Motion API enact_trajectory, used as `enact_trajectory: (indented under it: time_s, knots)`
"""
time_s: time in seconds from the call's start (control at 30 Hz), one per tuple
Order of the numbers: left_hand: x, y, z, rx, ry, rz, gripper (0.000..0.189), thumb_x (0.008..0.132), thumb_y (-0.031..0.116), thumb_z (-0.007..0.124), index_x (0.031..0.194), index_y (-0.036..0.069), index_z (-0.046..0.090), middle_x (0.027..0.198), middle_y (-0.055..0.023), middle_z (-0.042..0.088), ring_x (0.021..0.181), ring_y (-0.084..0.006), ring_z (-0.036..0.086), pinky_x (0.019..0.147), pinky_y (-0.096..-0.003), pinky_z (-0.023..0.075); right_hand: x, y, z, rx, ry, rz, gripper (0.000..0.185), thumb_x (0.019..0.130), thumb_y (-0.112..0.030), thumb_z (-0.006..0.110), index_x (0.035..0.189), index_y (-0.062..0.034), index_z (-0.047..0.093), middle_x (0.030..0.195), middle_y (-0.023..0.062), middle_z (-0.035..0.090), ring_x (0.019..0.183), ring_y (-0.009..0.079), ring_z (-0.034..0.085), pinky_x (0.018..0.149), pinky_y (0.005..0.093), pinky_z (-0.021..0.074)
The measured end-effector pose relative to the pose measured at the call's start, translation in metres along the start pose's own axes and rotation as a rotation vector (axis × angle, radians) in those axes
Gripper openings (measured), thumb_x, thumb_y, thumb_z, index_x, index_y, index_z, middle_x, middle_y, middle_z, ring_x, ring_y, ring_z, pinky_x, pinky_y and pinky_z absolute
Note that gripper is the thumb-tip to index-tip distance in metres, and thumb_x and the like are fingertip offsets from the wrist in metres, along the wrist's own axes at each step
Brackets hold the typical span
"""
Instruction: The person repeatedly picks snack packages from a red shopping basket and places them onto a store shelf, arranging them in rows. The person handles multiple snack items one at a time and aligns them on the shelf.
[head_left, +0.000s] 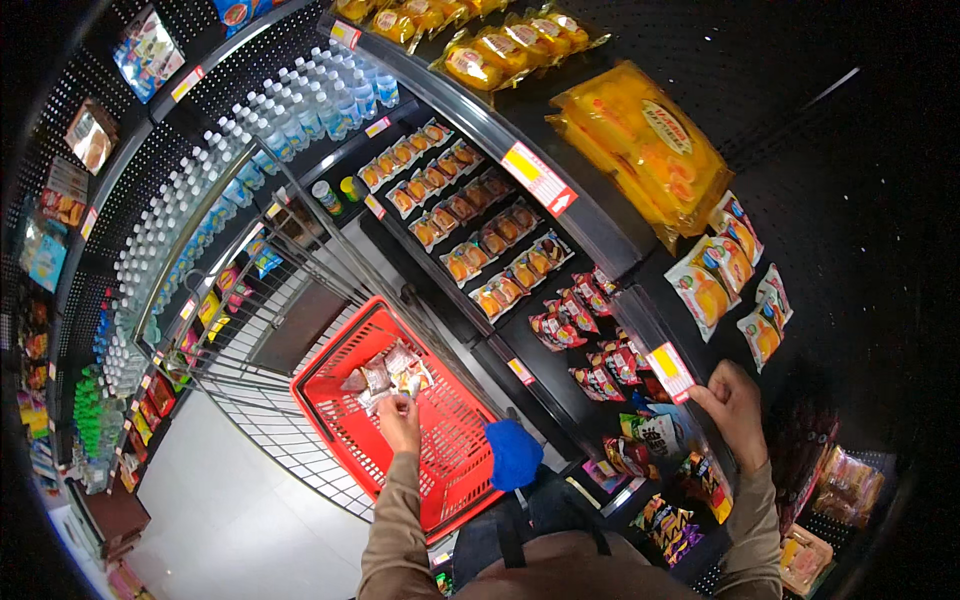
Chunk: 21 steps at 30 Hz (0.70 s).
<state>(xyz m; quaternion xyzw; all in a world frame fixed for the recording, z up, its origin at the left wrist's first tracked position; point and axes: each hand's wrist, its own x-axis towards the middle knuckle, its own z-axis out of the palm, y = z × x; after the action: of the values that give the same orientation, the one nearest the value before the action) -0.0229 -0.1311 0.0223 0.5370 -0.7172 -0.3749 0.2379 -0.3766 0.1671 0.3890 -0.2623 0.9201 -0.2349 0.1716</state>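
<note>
A red plastic shopping basket (450, 450) rests in a metal wire shopping cart (262, 420) before me. My left hand (400, 421) is over the basket, its fingers at the edge of a small pile of wrapped snack packets (386, 371); whether it grips one cannot be told. To the right, my right hand (729, 409) has its fingers curled at the shelf's front edge, the thumb against a price tag (670, 371). White-and-orange snack packs (701, 285) stand on the dark shelf just beyond that hand.
Rows of packaged cakes (495, 232) and red snack bags (559, 330) fill the lower shelf. A large yellow cake package (645, 142) lies on the upper one. Bottled drinks (285, 112) line the far shelf. A blue rounded object (514, 454) is beside the basket.
</note>
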Motion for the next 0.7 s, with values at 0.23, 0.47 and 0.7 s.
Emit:
enact_trajectory:
  time_s: [0.23,0.47,0.7]
  knots:
    - [-0.069,0.152,-0.062,-0.02,-0.05,0.35,0.021,0.081,-0.004,0.075,0.091,0.005,0.059,0.088,-0.0114,0.06,0.077,-0.0265,0.061,0.065,-0.0375,0.0534,-0.001,-0.001,0.0,-0.118,0.074,-0.101,0.039,0.085,-0.023,0.087,0.077,-0.0037,0.055,0.069,0.0056,0.051,0.061,0.0208,0.051,0.056,0.0361,0.0411]
    - [-0.116,0.264,-0.079,-0.094,-0.142,0.671,0.03,0.072,-0.002,0.083,0.092,0.009,0.065,0.094,-0.0091,0.063,0.084,-0.0301,0.064,0.069,-0.0406,0.0524,-0.045,-0.025,-0.012,0.041,0.299,-0.24,0.026,0.086,-0.019,0.086,0.096,-0.0055,0.066,0.088,0.0063,0.064,0.077,0.0203,0.065,0.068,0.0338,0.0531]
    - [-0.147,0.336,-0.079,-0.198,-0.346,0.997,0.028,0.072,0.001,0.085,0.093,0.01,0.069,0.1,-0.0063,0.063,0.087,-0.028,0.063,0.07,-0.0396,0.0528,-0.088,-0.022,0.023,0.967,-0.28,0.079,0.049,0.104,-0.026,0.067,0.146,-0.0056,0.052,0.119,0.0095,0.07,0.1,0.0124,0.065,0.081,0.03,0.0561]
